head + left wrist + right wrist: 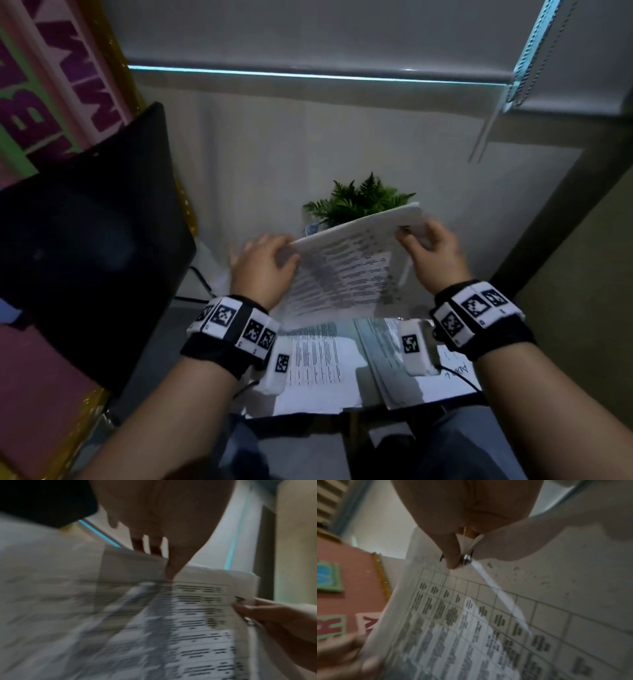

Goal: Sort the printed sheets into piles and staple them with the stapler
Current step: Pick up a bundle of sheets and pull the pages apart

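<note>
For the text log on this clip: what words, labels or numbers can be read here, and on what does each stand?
Purple letters on the pink banner: cut off and upside down, no whole word readable.
Held sheets, left hand and right hand at the corners: table print, blurred.
Sheets on the table: print too small.
Handwriting on the right pile: illegible.
Wristband markers: square codes, no words.

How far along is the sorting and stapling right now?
Two piles of printed sheets already lie on the table. The left hand and right hand hold a raised bundle, still being sorted. No stapler is visible, so stapling seems left.
</note>
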`<act>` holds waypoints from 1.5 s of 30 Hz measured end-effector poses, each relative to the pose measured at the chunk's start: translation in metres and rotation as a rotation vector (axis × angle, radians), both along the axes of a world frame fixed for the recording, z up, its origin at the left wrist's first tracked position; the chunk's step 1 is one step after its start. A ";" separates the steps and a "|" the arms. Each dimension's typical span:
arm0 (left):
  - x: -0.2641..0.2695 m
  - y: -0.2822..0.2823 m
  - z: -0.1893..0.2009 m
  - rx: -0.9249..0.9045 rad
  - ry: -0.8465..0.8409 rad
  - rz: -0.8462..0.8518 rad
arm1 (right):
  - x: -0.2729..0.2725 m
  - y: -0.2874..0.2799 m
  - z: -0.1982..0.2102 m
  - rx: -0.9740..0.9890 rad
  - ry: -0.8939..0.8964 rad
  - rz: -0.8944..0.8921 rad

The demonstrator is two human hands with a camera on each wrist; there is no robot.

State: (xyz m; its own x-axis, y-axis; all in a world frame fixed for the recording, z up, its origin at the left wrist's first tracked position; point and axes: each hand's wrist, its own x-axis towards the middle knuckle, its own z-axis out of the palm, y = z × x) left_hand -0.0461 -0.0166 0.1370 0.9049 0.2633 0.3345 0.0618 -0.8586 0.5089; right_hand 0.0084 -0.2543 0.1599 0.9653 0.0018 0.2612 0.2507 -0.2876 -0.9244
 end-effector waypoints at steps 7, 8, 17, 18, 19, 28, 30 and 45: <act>-0.014 0.033 -0.030 -0.938 -0.088 0.103 | 0.002 -0.039 -0.022 0.107 0.059 -0.066; -0.012 0.033 -0.029 -1.031 -0.105 0.058 | 0.001 -0.039 -0.024 0.140 0.059 -0.063; -0.016 0.012 -0.085 -0.869 0.046 0.275 | -0.016 -0.017 -0.102 -0.119 0.332 -0.130; -0.018 0.008 -0.090 -0.887 0.007 0.282 | -0.017 -0.016 -0.107 -0.127 0.323 -0.150; -0.019 0.005 -0.091 -0.905 -0.036 0.295 | -0.018 -0.015 -0.109 -0.103 0.302 -0.179; -0.023 -0.004 -0.110 -0.816 0.018 0.297 | -0.026 -0.005 -0.115 -0.080 0.413 -0.178; -0.016 -0.001 -0.117 -0.835 0.046 0.306 | -0.021 -0.006 -0.117 -0.088 0.436 -0.216; 0.018 0.022 -0.067 -0.148 0.009 0.174 | 0.001 -0.004 -0.114 -0.249 0.586 0.019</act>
